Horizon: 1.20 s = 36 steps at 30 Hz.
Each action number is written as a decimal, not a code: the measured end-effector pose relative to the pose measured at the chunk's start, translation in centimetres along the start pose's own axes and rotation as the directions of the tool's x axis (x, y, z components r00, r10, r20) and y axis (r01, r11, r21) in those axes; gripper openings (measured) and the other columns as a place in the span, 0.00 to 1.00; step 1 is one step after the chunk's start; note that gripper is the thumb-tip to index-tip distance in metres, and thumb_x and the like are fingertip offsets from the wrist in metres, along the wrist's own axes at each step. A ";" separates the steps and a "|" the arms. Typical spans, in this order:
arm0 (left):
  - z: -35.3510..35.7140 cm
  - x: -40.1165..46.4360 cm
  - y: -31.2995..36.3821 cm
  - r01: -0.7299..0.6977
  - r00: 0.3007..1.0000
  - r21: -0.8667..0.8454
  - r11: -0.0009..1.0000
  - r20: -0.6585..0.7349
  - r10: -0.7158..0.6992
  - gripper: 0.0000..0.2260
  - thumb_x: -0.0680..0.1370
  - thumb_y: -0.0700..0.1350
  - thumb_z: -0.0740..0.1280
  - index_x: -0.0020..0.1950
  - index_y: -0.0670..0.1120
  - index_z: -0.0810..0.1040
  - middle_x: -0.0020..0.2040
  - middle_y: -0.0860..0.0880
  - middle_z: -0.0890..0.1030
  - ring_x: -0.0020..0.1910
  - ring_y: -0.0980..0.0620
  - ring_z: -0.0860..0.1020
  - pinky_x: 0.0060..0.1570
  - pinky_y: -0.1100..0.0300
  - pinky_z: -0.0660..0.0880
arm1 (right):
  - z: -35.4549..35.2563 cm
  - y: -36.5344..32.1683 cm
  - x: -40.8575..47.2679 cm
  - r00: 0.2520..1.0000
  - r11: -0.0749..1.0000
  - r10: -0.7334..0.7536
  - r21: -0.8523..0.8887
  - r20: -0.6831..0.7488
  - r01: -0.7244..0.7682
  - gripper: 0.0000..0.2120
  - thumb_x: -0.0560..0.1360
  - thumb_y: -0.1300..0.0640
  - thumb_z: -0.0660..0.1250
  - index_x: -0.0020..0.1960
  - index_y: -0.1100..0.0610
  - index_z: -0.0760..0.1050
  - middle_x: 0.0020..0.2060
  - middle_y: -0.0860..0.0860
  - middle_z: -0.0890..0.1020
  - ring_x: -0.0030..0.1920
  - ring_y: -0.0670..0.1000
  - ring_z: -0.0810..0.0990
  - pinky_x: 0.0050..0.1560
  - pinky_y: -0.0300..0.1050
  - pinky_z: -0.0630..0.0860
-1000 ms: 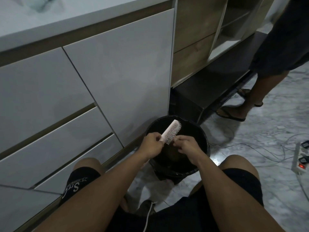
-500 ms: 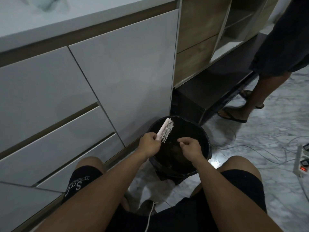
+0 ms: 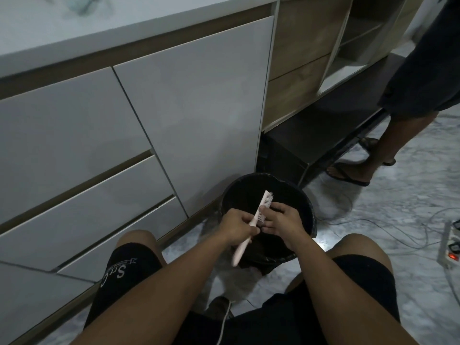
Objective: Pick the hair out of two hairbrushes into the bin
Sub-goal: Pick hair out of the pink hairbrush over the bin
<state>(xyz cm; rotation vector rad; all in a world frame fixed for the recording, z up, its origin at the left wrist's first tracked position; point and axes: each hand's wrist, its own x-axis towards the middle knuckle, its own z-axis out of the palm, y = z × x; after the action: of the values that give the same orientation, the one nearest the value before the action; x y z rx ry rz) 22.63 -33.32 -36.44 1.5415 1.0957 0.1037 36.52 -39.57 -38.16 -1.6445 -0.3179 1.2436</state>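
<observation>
A pale pink hairbrush point(image 3: 258, 212) is held over the black bin point(image 3: 229, 195) on the floor between my knees. My left hand point(image 3: 236, 227) is closed around the brush's handle, whose end sticks out toward me below the hand. The bristles face right. My right hand point(image 3: 282, 220) rests against the bristles with its fingers on them, covering the lower rows. Any hair in the bristles is too small to make out. Only one hairbrush is visible.
White cabinet drawers point(image 3: 99, 150) stand close on the left. Another person's legs in sandals point(image 3: 353, 170) stand at the right by a dark low shelf point(image 3: 323, 135). A power strip point(image 3: 450, 247) and loose cables lie on the marble floor at far right.
The brush has tilted more upright and dropped lower over the bin. My right hand has moved left from beside the brush onto its bristles. The handle end now shows below my left hand.
</observation>
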 end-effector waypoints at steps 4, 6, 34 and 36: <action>0.5 -0.2 0.0 -0.022 1.000 0.024 0.999 -0.012 0.022 0.13 0.72 0.36 0.71 0.56 0.43 0.84 0.39 0.46 0.82 0.30 0.52 0.78 0.37 0.57 0.80 | 0.2 0.2 0.0 0.998 0.999 0.010 0.031 -0.054 -0.008 0.22 0.76 0.55 0.69 0.67 0.57 0.69 0.52 0.59 0.82 0.49 0.58 0.85 0.47 0.54 0.83; 0.4 -0.4 0.1 -0.022 0.999 0.053 0.998 0.029 0.020 0.14 0.73 0.36 0.71 0.57 0.45 0.83 0.41 0.47 0.83 0.31 0.54 0.78 0.34 0.60 0.78 | 0.1 0.2 0.1 0.996 0.999 0.017 0.052 -0.085 -0.013 0.25 0.76 0.51 0.69 0.70 0.53 0.66 0.58 0.57 0.78 0.54 0.59 0.82 0.50 0.56 0.83; -0.9 -0.9 0.9 0.056 0.997 0.066 0.996 -0.049 -0.052 0.13 0.76 0.37 0.66 0.60 0.39 0.78 0.38 0.46 0.78 0.31 0.53 0.76 0.29 0.61 0.73 | 0.0 -0.4 -1.5 0.994 0.974 0.055 0.213 0.094 -0.074 0.08 0.74 0.62 0.71 0.52 0.58 0.76 0.51 0.58 0.82 0.52 0.56 0.81 0.51 0.54 0.80; -0.9 -1.1 0.9 0.042 0.998 0.083 0.996 -0.041 -0.039 0.14 0.75 0.39 0.69 0.60 0.40 0.78 0.42 0.45 0.79 0.33 0.52 0.77 0.29 0.61 0.74 | 0.0 -0.2 -1.8 0.994 0.979 0.037 0.194 0.105 -0.057 0.06 0.74 0.62 0.71 0.49 0.60 0.77 0.50 0.60 0.83 0.51 0.57 0.83 0.50 0.52 0.81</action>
<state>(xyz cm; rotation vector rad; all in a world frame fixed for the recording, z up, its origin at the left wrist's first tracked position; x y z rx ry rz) 22.04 -33.29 -34.90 1.5973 1.1745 0.0611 35.81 -40.72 -36.96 -1.4299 -0.2117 1.3525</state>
